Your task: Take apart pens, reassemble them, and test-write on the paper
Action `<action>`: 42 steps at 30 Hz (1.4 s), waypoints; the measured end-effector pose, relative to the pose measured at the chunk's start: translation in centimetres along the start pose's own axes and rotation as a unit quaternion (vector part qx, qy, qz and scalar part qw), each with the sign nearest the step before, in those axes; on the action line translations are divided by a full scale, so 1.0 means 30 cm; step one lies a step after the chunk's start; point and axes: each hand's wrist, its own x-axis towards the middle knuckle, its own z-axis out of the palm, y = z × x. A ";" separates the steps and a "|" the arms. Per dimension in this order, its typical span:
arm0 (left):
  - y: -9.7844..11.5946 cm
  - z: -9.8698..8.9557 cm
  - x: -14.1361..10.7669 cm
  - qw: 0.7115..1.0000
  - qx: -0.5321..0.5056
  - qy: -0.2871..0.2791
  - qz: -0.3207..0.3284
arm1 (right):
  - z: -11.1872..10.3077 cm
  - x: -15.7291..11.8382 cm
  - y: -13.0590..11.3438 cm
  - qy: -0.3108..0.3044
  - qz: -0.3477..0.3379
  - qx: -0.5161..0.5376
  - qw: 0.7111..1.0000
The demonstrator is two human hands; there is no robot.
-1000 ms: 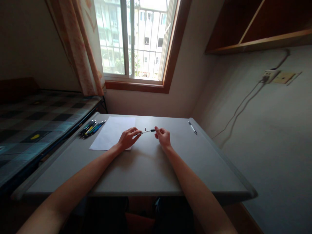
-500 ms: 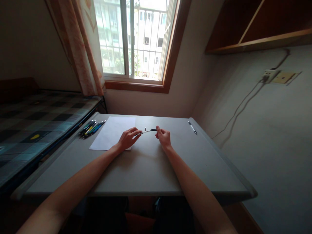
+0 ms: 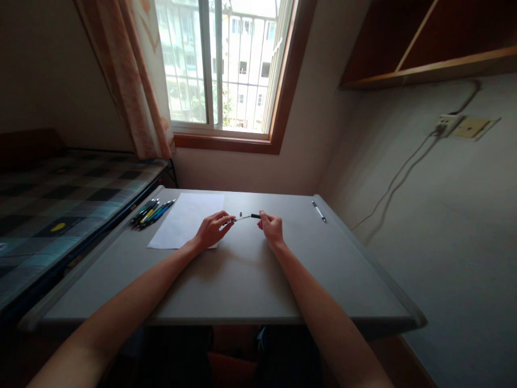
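Note:
Between my hands, above the middle of the grey table (image 3: 258, 280), is a thin pen refill (image 3: 242, 218). My left hand (image 3: 214, 227) pinches its left end with thumb and fingertips, over the right edge of a white paper sheet (image 3: 189, 215). My right hand (image 3: 271, 226) is closed on a black pen barrel (image 3: 255, 216), whose open end points left at the refill. The refill's right tip is at or very near the barrel; whether it is inside cannot be made out. A small dark pen part (image 3: 241, 214) stands on the table just behind the refill.
Several pens (image 3: 149, 214) lie in a pile at the table's back left, beside the paper. A white and black pen (image 3: 319, 212) lies at the back right. A bed (image 3: 60, 215) adjoins the left side, and a wall the right.
Both hands hold nearly the same place and grip. The black barrel in my right hand has tilted very slightly.

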 end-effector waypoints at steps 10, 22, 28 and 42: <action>0.003 -0.001 0.002 1.000 -0.004 -0.004 -0.006 | -0.005 -0.001 -0.002 0.017 0.008 -0.013 1.000; 0.005 -0.005 0.002 0.999 0.016 0.008 -0.046 | -0.011 0.002 -0.014 0.047 0.010 0.014 0.999; 0.009 -0.017 0.006 0.988 0.033 0.046 -0.146 | -0.006 0.013 -0.001 0.065 0.025 0.051 0.996; -0.012 -0.011 0.002 0.973 0.052 0.055 -0.217 | 0.004 -0.001 -0.022 -0.004 0.011 0.127 0.992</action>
